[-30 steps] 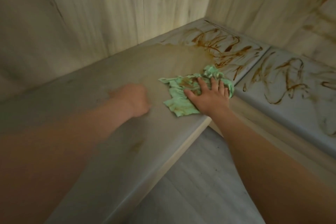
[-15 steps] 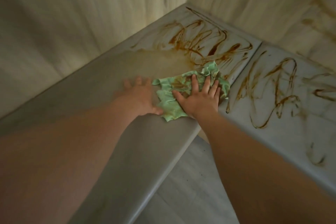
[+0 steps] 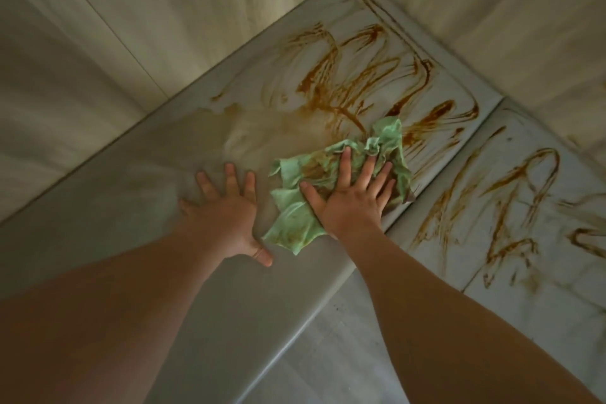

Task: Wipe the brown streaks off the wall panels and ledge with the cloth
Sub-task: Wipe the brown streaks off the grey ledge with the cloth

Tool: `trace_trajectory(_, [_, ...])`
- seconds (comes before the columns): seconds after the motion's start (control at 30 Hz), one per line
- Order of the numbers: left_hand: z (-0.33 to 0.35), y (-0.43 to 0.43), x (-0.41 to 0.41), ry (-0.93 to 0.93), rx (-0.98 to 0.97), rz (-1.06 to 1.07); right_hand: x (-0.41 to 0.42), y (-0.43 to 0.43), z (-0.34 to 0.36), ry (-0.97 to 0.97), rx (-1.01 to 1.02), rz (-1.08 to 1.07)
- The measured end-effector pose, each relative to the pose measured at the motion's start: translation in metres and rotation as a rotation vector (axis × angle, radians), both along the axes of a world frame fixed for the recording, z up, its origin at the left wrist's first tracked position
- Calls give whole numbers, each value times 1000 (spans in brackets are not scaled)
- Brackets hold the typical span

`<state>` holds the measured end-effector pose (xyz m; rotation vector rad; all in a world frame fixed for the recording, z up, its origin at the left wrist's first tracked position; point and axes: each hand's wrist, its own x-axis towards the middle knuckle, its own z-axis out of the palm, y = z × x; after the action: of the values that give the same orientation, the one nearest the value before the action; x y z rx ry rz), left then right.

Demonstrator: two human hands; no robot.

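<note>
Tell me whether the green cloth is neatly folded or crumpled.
Crumpled. The cloth lies in loose wrinkled bunches with ragged edges, brown-stained, pressed under the right hand on the ledge.

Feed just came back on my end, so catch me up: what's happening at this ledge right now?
A person is wiping the ledge with a green cloth, which is already stained brown. The right hand presses flat on the cloth, fingers spread. The left hand rests flat on the bare ledge beside it, holding nothing. Left of the cloth lies a pale brown smear. Thick brown streaks cover the ledge beyond the cloth toward the corner, and the adjoining section on the right is streaked too, not yet wiped.
</note>
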<state>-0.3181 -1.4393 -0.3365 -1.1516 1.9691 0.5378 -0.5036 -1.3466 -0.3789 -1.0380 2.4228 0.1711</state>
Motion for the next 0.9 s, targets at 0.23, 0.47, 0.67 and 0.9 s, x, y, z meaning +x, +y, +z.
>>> trace_trajectory(0.23, [-5, 0, -7, -31, 21, 42, 1, -2, 2, 16, 34, -1])
trace_trajectory(0.47, [2, -7, -5, -8, 65, 23, 3, -7, 6, 27, 84, -12])
trace_trajectory(0.67, [16, -19, -9, -39, 85, 16, 1, -11, 12, 0, 141, 8])
trace_trajectory(0.9, [36, -36, -25, -21, 35, 2, -7, -13, 34, -119, 218, 51])
